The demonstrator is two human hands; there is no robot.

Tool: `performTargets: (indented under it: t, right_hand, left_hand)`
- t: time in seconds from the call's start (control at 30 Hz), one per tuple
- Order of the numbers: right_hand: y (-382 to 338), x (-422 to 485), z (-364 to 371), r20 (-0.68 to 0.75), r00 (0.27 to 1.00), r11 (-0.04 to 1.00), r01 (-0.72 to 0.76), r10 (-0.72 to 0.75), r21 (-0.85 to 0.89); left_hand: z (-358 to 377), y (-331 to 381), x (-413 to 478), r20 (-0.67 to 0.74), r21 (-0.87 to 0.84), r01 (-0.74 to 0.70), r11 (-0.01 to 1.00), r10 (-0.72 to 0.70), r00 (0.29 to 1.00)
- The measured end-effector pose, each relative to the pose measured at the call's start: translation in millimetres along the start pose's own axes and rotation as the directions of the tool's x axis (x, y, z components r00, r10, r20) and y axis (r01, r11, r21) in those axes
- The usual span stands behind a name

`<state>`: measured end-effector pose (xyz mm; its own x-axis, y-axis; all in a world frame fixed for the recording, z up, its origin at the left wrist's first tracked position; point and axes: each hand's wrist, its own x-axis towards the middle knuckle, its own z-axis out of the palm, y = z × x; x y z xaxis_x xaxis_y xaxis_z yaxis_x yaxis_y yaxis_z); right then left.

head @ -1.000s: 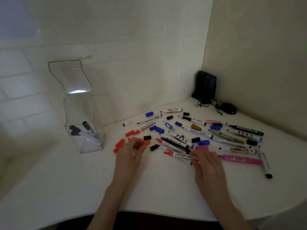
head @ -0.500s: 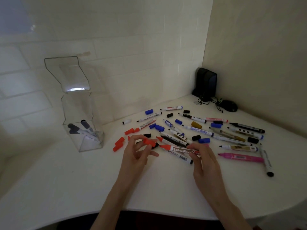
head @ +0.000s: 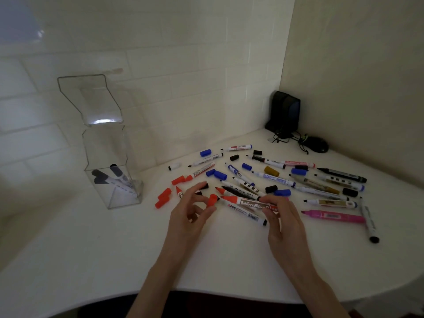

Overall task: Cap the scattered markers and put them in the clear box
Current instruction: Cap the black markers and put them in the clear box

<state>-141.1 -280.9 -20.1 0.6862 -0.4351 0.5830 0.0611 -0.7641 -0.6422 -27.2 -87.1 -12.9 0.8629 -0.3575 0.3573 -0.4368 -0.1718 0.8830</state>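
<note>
You've raised the red-tipped white marker (head: 249, 201), gripped in your right hand (head: 284, 223), right of the tall clear plastic box (head: 107, 157), toward the red plastic cap (head: 213, 200) pinched in your left hand (head: 190, 216); capping seems underway, so next align and press.

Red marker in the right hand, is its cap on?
No, the red marker held by the right hand has a bare tip, and the left hand pinches a red cap just short of it.
</note>
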Motion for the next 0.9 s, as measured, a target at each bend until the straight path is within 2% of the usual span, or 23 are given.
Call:
performTargets:
  t: [0.07, 0.27, 0.57, 0.7, 0.9]
  right_hand:
    - [0.4, -0.8, -0.6, -0.003, 1.000, 1.000, -0.003, 0.003, 0.001]
    - [4.4, -0.7, 2.1, 0.001, 1.000, 0.999, 0.031, -0.031, -0.044]
    - [9.1, -3.9, 6.7, 0.027, 0.994, 0.991, 0.110, -0.108, -0.077]
    - [9.5, -3.6, 7.8, 0.084, 0.990, 0.991, 0.116, -0.110, -0.070]
    - [8.7, -3.3, 8.7, 0.099, 0.984, 0.985, 0.153, -0.146, -0.075]
  left_hand:
    - [0.7, -0.5, 0.8, 0.014, 0.029, 0.007, 1.000, -0.007, 1.000]
    - [-0.2, -3.4, 1.5, 0.045, 0.142, -0.098, 0.985, 0.093, 0.995]
    - [1.6, -9.1, 2.8, 0.076, 0.165, -0.175, 0.971, 0.164, 0.984]
    - [4.4, -2.9, -1.2, 0.124, 0.144, -0.144, 0.979, 0.126, 0.984]
    - [5.9, -7.3, -1.6, 0.101, 0.140, -0.174, 0.975, 0.160, 0.982]
